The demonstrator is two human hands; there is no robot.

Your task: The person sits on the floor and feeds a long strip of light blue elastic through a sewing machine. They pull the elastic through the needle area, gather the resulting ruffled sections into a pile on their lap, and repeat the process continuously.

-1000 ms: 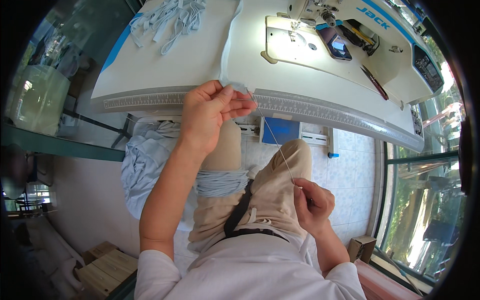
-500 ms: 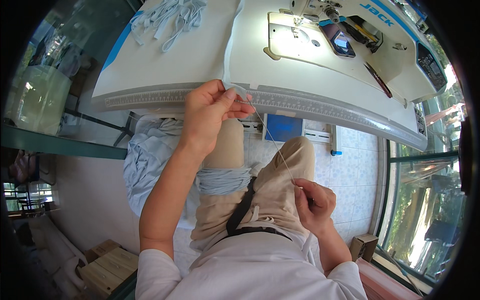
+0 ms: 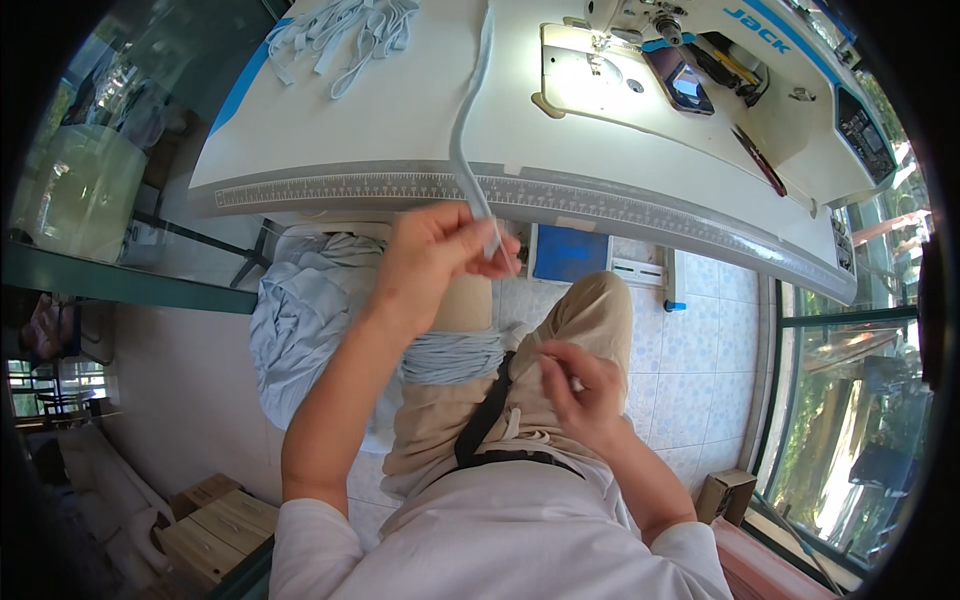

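Note:
My left hand (image 3: 440,260), below the table edge, pinches the lower end of a long light blue fabric strip (image 3: 465,130), which runs up across the white table (image 3: 240,150). A thin rod (image 3: 505,258), blurred, slants down from those fingertips. My right hand (image 3: 585,390) is lower, over my right thigh, fingers curled on something small and pale that I cannot make out. A bundle of blue strips (image 3: 450,355) is wrapped round my left thigh.
A pile of strips (image 3: 340,40) lies at the table's back left. At right stand the sewing machine (image 3: 760,60), a phone (image 3: 680,85) and a dark slim tool (image 3: 758,160). A ruler (image 3: 380,190) lines the front edge. Pale blue cloth (image 3: 300,320) hangs left of my legs.
My left hand has moved down and right, drawing the strip end below the table edge. My right hand has moved up and left; the rod between the hands is now less visible.

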